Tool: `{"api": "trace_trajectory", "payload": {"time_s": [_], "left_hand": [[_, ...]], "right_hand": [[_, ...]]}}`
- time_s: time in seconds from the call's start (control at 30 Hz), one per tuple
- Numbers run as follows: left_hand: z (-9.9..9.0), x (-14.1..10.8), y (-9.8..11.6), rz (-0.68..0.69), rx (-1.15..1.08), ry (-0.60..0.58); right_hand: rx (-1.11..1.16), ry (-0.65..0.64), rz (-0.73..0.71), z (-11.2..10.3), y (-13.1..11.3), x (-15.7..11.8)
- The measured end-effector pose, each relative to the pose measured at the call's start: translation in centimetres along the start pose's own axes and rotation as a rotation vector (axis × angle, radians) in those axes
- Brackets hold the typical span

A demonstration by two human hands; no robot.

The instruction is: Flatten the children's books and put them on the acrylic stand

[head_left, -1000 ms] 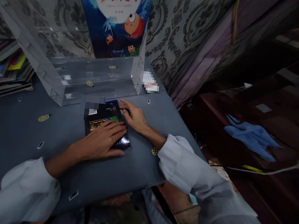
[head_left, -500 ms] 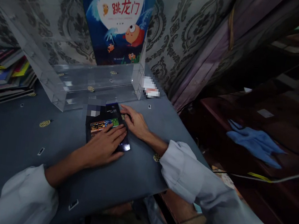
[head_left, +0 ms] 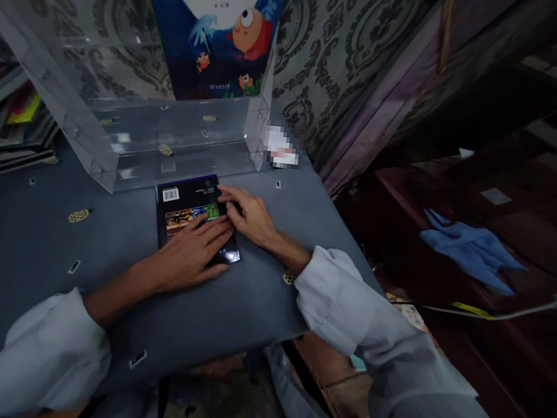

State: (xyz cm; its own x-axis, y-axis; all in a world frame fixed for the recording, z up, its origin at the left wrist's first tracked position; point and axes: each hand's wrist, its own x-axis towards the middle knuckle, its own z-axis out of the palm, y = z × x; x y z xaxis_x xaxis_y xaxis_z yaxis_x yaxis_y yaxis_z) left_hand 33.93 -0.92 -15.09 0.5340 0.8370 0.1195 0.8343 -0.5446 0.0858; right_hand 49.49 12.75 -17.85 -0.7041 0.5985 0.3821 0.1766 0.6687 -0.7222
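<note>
A dark book (head_left: 188,203) with a white barcode and a strip of colourful pictures lies flat on the table, back cover up. My left hand (head_left: 198,247) rests palm down across its lower part, fingers stretched out, and hides some of the cover. At the book's right edge is my right hand (head_left: 252,218), its fingers apart and their tips over the cover. Neither hand grips the book. Just behind it stands a clear acrylic rack (head_left: 178,157). A blue picture book (head_left: 216,47) with orange fish leans upright in the rack.
Stacked books and magazines (head_left: 12,118) lie at the table's left. A white item (head_left: 281,147), partly blurred, sits right of the rack. The grey-blue tablecloth (head_left: 117,251) ends at a right edge. Beyond it, a blue cloth (head_left: 470,247) and a cable (head_left: 523,311) lie lower down.
My right hand has shifted left, so its fingertips now reach over the book's right edge. My left hand stays flat on the cover. The view has tilted slightly downward.
</note>
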Motion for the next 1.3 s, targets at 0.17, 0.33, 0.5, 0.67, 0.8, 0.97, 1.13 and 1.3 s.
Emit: {"api": "trace_trajectory", "payload": {"time_s": [0.17, 0.33, 0.5, 0.67, 0.8, 0.97, 1.13, 1.3], "left_hand": [[-0.1, 0.0, 0.1, 0.045, 0.001, 0.033], [0.0, -0.1, 0.4, 0.112, 0.009, 0.082], [0.3, -0.4, 0.9, 0.173, 0.023, 0.157], [0.3, -0.7, 1.6, 0.237, 0.119, 0.199], [0.2, -1.1, 2.4, 0.238, 0.205, 0.165], [0.0, -1.9, 3.6, 0.168, 0.239, 0.065], [-0.3, -3.3, 4.3, 0.122, 0.243, 0.025], [-0.9, -6.0, 4.3, 0.083, 0.245, 0.032]], "right_hand": [[-0.027, -0.021, -0.005, 0.0, 0.1, 0.1], [-0.027, -0.019, 0.003, 0.1, 0.2, 0.0], [-0.035, -0.016, -0.012, 0.1, 0.2, 0.0], [-0.049, -0.020, -0.025, 0.1, 0.1, 0.0], [-0.053, -0.013, -0.023, 0.0, 0.0, 0.0], [-0.054, -0.021, -0.023, 0.0, -0.2, -0.1], [-0.061, -0.028, -0.033, -0.2, -0.1, -0.2], [-0.061, -0.017, -0.056, -0.2, -0.1, -0.2]]}}
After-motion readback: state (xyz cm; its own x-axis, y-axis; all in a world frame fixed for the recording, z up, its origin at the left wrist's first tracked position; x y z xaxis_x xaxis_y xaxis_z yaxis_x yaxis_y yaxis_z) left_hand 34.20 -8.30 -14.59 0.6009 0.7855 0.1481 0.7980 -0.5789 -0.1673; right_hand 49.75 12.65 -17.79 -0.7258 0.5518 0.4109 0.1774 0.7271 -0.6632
